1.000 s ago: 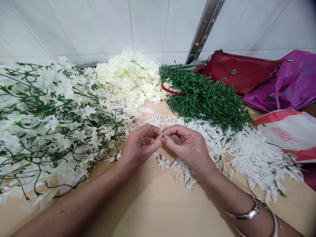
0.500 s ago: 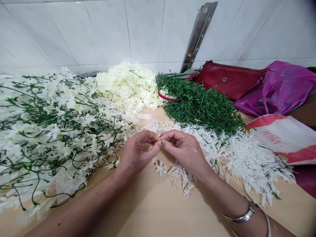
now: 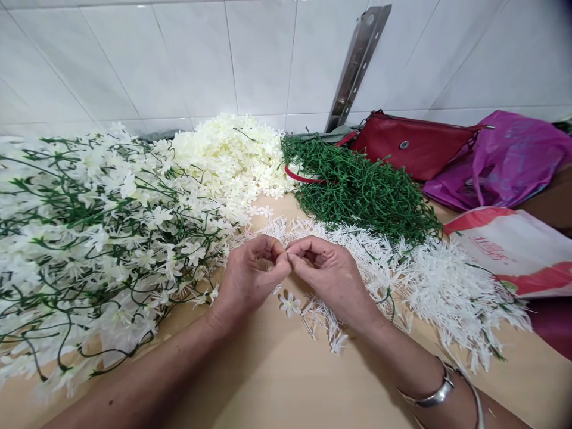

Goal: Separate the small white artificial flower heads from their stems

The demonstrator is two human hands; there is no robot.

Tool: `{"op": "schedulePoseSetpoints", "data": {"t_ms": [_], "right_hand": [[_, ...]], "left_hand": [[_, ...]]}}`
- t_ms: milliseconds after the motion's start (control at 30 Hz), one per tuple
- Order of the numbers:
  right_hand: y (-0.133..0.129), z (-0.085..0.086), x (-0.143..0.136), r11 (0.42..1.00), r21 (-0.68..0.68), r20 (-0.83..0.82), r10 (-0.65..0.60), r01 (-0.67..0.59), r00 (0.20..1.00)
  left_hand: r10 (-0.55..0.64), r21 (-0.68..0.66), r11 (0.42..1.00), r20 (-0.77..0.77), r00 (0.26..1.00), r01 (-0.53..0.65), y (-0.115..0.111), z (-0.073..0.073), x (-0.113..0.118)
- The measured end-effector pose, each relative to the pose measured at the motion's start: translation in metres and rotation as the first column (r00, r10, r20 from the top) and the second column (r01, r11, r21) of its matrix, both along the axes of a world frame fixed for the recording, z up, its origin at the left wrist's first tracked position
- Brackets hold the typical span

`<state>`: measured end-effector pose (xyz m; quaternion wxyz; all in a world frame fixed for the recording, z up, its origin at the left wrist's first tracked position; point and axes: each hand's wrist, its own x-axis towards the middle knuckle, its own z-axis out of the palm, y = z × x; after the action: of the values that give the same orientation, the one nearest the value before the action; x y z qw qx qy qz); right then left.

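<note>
My left hand [image 3: 254, 271] and my right hand [image 3: 328, 274] meet at the fingertips above the middle of the table, both pinched closed. Whatever sits between the fingertips is too small to make out. Just below them a single white flower [image 3: 290, 304] lies on the tabletop, beside a few white stamen pieces [image 3: 328, 325]. More white stamens [image 3: 456, 292] spread behind and to the right of my right hand. Left of my left hand is a big heap of white flowers on green stems [image 3: 111, 238]. Behind are loose cream petals [image 3: 232, 152] and a pile of green stems [image 3: 361, 185].
A red purse [image 3: 413, 146], a purple plastic bag [image 3: 513, 155] and a white and red bag [image 3: 513, 247] lie at the right. A metal bracket [image 3: 357, 68] leans by the tiled wall [image 3: 192, 59]. The wooden tabletop [image 3: 286, 381] shows in front.
Both hands have stayed almost in place, with the fingertips pressed slightly closer together. The piles look the same.
</note>
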<state>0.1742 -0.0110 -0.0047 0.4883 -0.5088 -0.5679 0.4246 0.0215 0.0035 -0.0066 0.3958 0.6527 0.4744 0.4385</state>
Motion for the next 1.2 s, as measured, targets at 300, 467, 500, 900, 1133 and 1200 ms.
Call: {"op": "schedulePoseSetpoints", "data": {"t_ms": [300, 467, 500, 900, 1133, 1200], "right_hand": [[0.0054, -0.0031, 0.0026, 0.988, -0.147, -0.132, 0.019, -0.038, 0.991], [0.0081, -0.0049, 0.0046, 0.983, -0.175, -0.200, 0.013, -0.049, 0.980], [0.0084, -0.0048, 0.0051, 0.983, -0.173, -0.207, 0.021, -0.058, 0.978], [0.0068, -0.0017, 0.0037, 0.988, -0.128, -0.130, 0.065, -0.082, 0.989], [0.0086, -0.0030, 0.0052, 0.982, -0.161, -0.182, 0.065, -0.095, 0.981], [0.0092, -0.0045, 0.0060, 0.981, -0.174, -0.211, 0.045, -0.082, 0.976]], "left_hand": [[-0.077, -0.048, 0.996, 0.041, 0.996, 0.079, 0.0032, -0.0039, -0.0021], [-0.092, -0.035, 0.995, 0.066, 0.994, 0.094, 0.0045, -0.0044, -0.0035], [-0.092, -0.029, 0.995, 0.072, 0.993, 0.094, 0.0049, -0.0048, -0.0039], [-0.143, -0.061, 0.988, 0.013, 0.990, 0.144, 0.0044, -0.0059, -0.0065], [-0.160, -0.149, 0.974, 0.089, 0.983, 0.172, 0.0090, -0.0027, -0.0065], [-0.172, -0.156, 0.967, 0.176, 0.969, 0.200, 0.0096, -0.0016, -0.0072]]}}
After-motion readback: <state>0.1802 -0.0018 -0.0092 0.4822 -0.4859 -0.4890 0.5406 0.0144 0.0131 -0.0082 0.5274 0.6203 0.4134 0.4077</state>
